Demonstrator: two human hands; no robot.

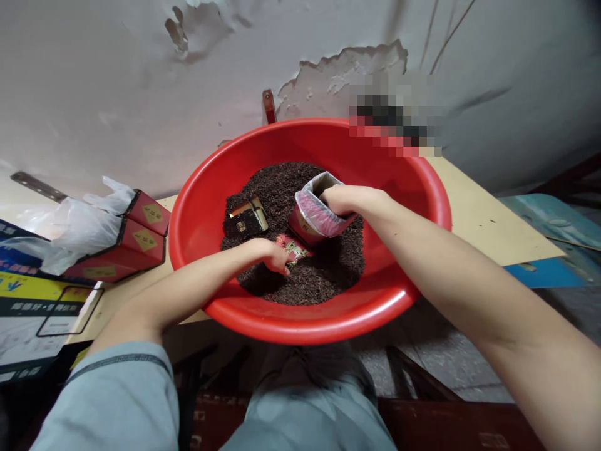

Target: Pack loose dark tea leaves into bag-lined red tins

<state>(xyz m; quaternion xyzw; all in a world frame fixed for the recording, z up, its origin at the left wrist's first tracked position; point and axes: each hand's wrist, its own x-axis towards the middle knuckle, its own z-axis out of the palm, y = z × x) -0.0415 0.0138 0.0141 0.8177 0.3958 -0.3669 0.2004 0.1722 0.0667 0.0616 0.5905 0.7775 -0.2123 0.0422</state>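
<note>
The left grip (pixel 276 255) is placed at the red patterned packet (pixel 295 248); whether the packet is pinched cannot be told. The right grip (pixel 335 199) is inserted in the lined box (pixel 305 225); finger closure is hidden. The mouth should be kept upward, the liner clear of the fingers. Left of both grips, red boxes (pixel 144 238) are set on the desk (pixel 493 219); nearer, a black-and-gold container (pixel 246 222) obstructs leftward travel across dark grains (pixel 282 178). Both grips are enclosed by the red basin (pixel 300 329).

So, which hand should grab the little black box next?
Probably the left hand: it's nearer the black box, while the right hand is farther off, reaching inside the bag-lined red container.
</note>
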